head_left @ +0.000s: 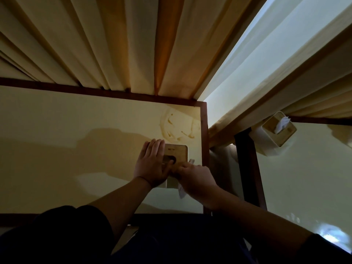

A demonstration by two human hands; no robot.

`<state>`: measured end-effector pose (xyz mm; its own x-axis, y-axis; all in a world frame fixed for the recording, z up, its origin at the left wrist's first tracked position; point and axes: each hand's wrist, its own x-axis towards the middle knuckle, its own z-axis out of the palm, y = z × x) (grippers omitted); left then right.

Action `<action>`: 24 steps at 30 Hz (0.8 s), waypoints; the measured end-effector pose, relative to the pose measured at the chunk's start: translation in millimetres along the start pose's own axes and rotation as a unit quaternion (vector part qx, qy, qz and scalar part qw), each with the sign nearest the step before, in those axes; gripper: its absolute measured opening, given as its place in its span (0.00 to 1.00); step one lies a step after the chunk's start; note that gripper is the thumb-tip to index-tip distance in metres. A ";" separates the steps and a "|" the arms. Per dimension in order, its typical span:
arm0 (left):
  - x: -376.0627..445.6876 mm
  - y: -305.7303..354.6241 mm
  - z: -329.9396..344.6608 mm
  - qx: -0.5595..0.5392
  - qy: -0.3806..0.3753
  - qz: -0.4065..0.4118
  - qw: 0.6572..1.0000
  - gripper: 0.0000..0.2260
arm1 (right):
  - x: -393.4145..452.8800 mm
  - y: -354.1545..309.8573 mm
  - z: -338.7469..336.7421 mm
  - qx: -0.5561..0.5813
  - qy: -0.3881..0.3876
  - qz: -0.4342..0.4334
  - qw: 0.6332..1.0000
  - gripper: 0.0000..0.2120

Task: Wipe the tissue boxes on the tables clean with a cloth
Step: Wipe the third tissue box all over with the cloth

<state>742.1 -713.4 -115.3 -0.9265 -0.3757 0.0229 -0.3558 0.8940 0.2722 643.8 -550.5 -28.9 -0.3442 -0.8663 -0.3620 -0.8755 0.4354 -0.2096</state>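
Note:
A tissue box (179, 153) with a wooden lid and an oval slot stands near the right edge of the cream table (76, 130). My left hand (152, 164) lies flat on the lid's left side, fingers straight, thumb by the slot. My right hand (196, 180) is curled over the box's near right corner and grips a pale cloth (181, 191); bits of it show below and above the hand. A second white tissue box (274, 134), with a tissue sticking out of its wooden lid, stands on the neighbouring table (304, 178) to the right.
Damp wipe streaks (177, 128) mark the tabletop just beyond the box. Dark wooden rims (204, 130) edge both tables, with a narrow gap (222, 168) between them. Cream and orange curtains (133, 44) hang behind. My dark clothing fills the bottom of the view.

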 end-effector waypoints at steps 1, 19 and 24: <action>0.3 -0.5 0.4 -0.003 0.003 0.004 1.000 0.35 | 3.4 3.8 -7.0 -0.001 -0.009 -0.004 1.000 0.13; 0.6 -2.2 1.8 0.011 0.022 0.019 1.000 0.36 | 57.7 25.0 -19.4 0.051 0.098 0.149 0.983 0.10; -0.6 -0.9 1.7 -0.005 0.022 0.014 1.000 0.35 | 25.5 2.8 6.9 0.087 0.106 0.147 0.980 0.12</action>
<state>742.8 -713.6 -117.1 -0.9296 -0.3613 0.0725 -0.3287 0.9020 0.2797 634.9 -569.7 -44.9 -0.6518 -0.7206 -0.2363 -0.6633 0.6928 -0.2829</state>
